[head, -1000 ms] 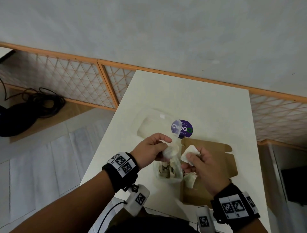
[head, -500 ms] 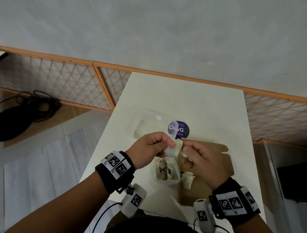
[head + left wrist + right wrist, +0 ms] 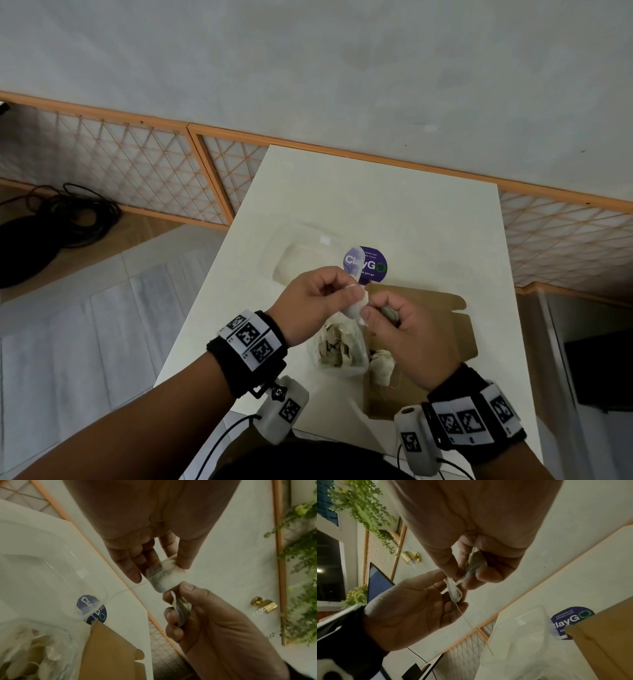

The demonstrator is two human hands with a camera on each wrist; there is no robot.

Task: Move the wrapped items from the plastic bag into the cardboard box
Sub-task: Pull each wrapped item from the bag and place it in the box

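Head view: left hand (image 3: 313, 306) and right hand (image 3: 402, 334) each pinch a wrapped item (image 3: 356, 306), held above the plastic bag (image 3: 337, 353). Cardboard box (image 3: 442, 329) lies on the surface just right, under the right-hand grip; right hand nearer.

White wrapped item (image 3: 356, 306) above plastic bag (image 3: 337, 353), cardboard box (image 3: 442, 329).

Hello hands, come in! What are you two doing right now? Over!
Left hand and right hand each pinch a wrapped item, held above the plastic bag. One item already in the cardboard box. Nothing in the way.
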